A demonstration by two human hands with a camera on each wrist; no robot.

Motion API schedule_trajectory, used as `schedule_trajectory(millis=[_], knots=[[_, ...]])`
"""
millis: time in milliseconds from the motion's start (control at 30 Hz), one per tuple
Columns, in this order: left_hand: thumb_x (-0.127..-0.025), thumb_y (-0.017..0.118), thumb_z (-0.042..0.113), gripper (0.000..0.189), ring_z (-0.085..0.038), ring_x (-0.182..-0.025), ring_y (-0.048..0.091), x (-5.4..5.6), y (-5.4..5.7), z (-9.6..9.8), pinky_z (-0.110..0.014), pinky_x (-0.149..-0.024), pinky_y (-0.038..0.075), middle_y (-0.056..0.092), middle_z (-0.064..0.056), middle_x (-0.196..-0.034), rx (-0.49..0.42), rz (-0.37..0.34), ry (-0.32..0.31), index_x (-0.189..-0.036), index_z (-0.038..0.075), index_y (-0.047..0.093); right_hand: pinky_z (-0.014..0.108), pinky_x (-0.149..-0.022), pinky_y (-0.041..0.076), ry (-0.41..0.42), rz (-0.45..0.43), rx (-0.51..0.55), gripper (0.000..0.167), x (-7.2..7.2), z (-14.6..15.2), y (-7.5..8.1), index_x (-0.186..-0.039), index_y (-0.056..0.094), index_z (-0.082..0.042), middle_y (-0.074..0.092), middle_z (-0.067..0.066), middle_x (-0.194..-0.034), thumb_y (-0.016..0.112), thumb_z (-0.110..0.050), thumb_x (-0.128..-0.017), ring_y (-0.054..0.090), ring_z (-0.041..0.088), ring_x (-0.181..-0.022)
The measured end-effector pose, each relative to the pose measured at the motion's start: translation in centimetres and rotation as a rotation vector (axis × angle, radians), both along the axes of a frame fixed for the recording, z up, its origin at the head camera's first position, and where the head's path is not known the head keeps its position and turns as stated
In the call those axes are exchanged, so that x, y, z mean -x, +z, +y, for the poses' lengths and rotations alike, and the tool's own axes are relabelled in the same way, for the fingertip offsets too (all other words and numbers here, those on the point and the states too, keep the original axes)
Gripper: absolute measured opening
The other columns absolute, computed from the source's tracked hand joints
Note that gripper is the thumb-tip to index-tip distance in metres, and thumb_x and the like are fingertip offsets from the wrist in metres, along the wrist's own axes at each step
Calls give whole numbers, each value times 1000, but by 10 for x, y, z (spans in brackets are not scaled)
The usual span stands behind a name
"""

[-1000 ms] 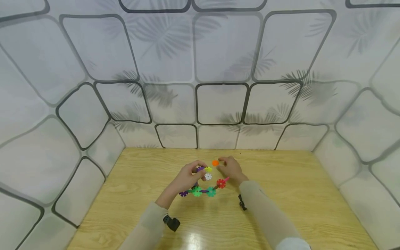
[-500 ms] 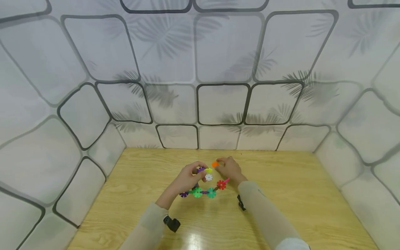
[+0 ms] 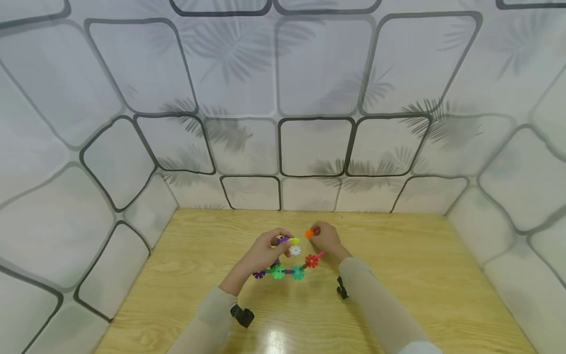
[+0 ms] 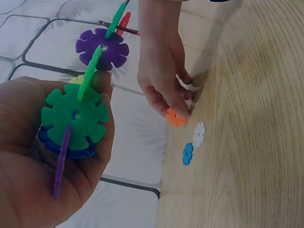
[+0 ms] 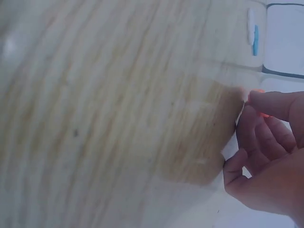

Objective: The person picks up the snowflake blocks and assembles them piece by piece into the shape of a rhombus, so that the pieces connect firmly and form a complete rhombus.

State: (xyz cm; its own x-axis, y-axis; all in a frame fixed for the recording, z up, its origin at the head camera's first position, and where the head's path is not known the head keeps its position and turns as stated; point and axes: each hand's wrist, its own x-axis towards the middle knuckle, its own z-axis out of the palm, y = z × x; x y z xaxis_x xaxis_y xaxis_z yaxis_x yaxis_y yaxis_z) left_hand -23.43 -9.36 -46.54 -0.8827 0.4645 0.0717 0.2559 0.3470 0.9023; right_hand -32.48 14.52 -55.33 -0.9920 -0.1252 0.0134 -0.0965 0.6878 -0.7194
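In the head view my left hand (image 3: 264,251) holds a chain of slotted plastic snowflake discs. Its curled fingers are round the purple and yellow end, where a yellow disc (image 3: 294,241) shows. Below hang a green disc (image 3: 278,271), a teal disc (image 3: 298,273) and a red disc (image 3: 311,260). The left wrist view shows a green disc (image 4: 76,114) against the palm, with a purple disc (image 4: 102,49) further along. To the right, my right hand (image 3: 326,238) pinches a single orange disc (image 4: 176,117) between thumb and finger, close to the table and apart from the chain.
On the wood-grain table (image 3: 420,275) lie a loose white disc (image 4: 199,135) and a blue disc (image 4: 188,153), close together. A patterned backdrop (image 3: 314,147) rises behind the table and along both sides.
My right hand has closed its thumb and finger on the orange disc and shifted it slightly to the right. The left hand and its chain have hardly moved.
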Motion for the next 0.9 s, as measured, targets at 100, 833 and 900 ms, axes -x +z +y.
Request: schedule_trajectory(millis=[100, 833, 900], knots=[[-109, 59, 16, 23, -5, -51, 42, 0, 1, 0, -19, -48, 32, 76, -19, -91, 7, 8, -3, -129, 6, 65, 38, -81, 60, 28, -20, 89, 21, -8, 2, 12, -107, 74, 4, 74, 16, -100, 72, -1, -87, 66, 25, -90], [-109, 59, 16, 23, -13, -63, 61, 2, 0, -2, -23, -55, 49, 77, -19, -91, -3, 2, 51, -129, 6, 65, 37, -77, 63, 283, -34, 294, 39, -40, 10, 85, -138, 66, 0, 80, 18, -101, 72, -12, -101, 72, 17, -76], [-109, 58, 16, 23, -13, -64, 62, 1, 1, -2, -23, -55, 49, 77, -20, -91, -7, 0, 54, -129, 6, 65, 33, -77, 62, 292, -25, 299, 39, -42, 11, 87, -137, 67, 0, 79, 19, -105, 72, -14, -102, 71, 15, -78]])
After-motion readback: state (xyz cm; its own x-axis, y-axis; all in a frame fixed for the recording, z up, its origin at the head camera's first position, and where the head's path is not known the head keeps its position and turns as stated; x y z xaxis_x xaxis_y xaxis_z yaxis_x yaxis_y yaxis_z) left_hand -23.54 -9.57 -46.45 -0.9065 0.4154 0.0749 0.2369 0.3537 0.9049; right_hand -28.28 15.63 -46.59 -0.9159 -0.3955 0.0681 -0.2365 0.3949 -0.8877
